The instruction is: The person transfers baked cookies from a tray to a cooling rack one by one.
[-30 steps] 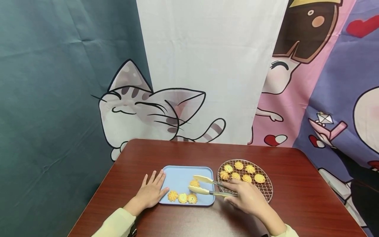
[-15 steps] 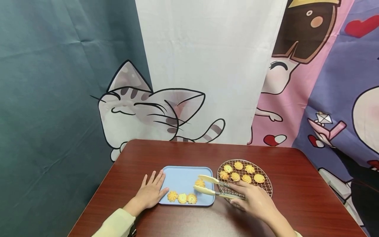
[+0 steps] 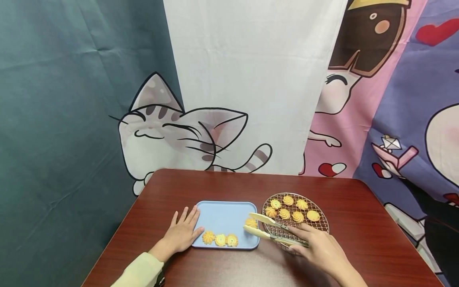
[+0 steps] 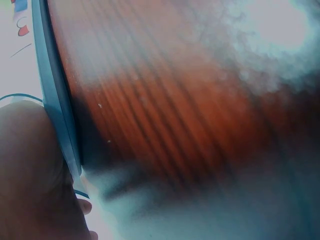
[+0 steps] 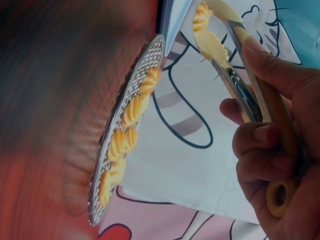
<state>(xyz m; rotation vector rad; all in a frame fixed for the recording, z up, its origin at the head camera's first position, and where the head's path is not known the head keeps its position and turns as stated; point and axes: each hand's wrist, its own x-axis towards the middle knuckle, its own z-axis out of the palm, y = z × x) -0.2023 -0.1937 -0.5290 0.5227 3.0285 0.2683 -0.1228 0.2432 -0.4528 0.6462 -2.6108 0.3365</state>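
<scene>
My right hand [image 3: 322, 246] grips a pair of tongs [image 3: 257, 232] with pale yellow tips and metal arms. Between those tips is a golden swirl cookie [image 3: 251, 222], over the right edge of the light blue tray [image 3: 218, 215]; the right wrist view also shows this cookie [image 5: 201, 17] pinched. Three cookies [image 3: 220, 240] lie in a row along the tray's near edge. My left hand [image 3: 180, 233] rests with spread, straight fingers on the tray's left edge. A dark part of that hand [image 4: 30, 170] fills the left wrist view's lower left.
A round wire rack [image 3: 322, 229] stands right of the tray, bearing several cookies [image 3: 297, 217] toward its far side. Its near part lies under the tongs and right hand. Both sit on a reddish-brown table [image 3: 208, 185]; a printed cloth [image 3: 251, 79] hangs behind.
My right hand has drawn the tongs rightward, and the pinched cookie has gone from the tray's right half to its right edge. The left hand has stayed in place.
</scene>
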